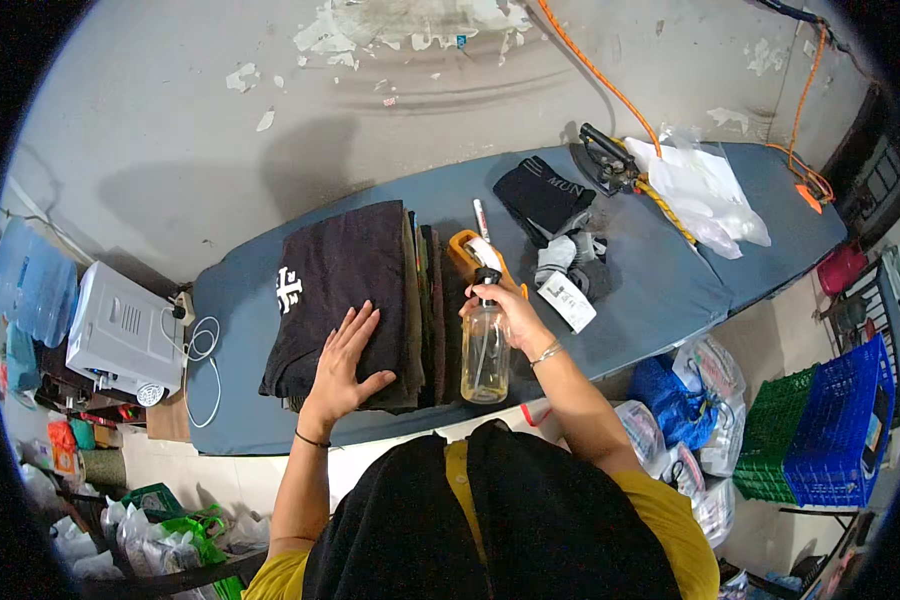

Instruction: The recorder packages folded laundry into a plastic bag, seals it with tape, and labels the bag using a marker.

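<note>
A stack of folded dark clothes [345,270] lies on the blue-grey padded ironing table [229,330], its top piece black with a white print. My left hand [351,364] rests flat on that top piece, fingers spread. A clear pump bottle [485,364] with a black top and some yellowish liquid is gripped at its neck by my right hand [511,311]. Just behind it are an orange tape dispenser [465,251] and a white marker [481,219]. To their right lie a folded black garment [544,195], bunched grey socks [559,255] and a white paper slip [568,301].
An iron [607,161] with an orange cord and white plastic bags [701,187] occupy the table's right part. A white appliance [129,326] with a loose cable stands left. Green and blue crates [832,427] and filled bags [709,390] are at lower right.
</note>
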A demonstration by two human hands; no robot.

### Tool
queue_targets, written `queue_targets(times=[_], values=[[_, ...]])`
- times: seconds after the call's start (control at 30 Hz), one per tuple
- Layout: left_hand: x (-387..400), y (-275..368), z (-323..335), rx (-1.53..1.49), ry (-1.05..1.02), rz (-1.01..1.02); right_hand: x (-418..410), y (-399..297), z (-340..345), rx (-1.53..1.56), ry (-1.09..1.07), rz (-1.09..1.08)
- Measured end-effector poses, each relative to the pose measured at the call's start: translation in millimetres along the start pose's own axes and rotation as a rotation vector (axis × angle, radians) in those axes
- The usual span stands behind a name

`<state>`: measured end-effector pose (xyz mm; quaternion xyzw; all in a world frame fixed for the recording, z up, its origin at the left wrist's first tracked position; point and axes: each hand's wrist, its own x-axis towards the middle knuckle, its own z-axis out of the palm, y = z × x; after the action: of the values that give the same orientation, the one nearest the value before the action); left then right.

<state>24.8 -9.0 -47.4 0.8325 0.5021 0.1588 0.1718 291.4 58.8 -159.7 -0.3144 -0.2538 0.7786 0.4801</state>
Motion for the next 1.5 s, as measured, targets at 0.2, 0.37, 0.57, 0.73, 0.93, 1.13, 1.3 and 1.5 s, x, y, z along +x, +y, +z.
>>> queue_targets(times=[0.2, 0.37, 0.57, 0.73, 0.93, 1.13, 1.3, 1.5], values=[[1, -1, 1, 0.001, 0.01, 0.0, 9, -27, 14, 0.001, -0.075, -0.023], [1, 1, 2, -0.005, 0.018, -0.009, 12, -26, 24, -0.118, -0.156, -0.053], [1, 1, 3, 0.038, 0.011, 0.008, -9, -31, 39, -0.116, -0.161, 0.018], [-2, 2, 10, -0.096, 0.202, 0.049, -1, -39, 68, -0.222, -0.222, -0.007], [-5, -4, 12, -0.075, 0.192, 0.042, 11, -15, 37, -0.255, -0.075, -0.041], [-2, -4, 8, 0.026, 0.084, 0.019, -10, 2, 26, -0.111, -0.009, -0.032], [-3, -4, 6, 0.007, 0.065, 0.051, -31, 25, 43, -0.123, 0.089, 0.011], [-1, 5, -3, 0.052, -0.035, -0.025, -44, 10, 25, -0.162, 0.068, -0.101]])
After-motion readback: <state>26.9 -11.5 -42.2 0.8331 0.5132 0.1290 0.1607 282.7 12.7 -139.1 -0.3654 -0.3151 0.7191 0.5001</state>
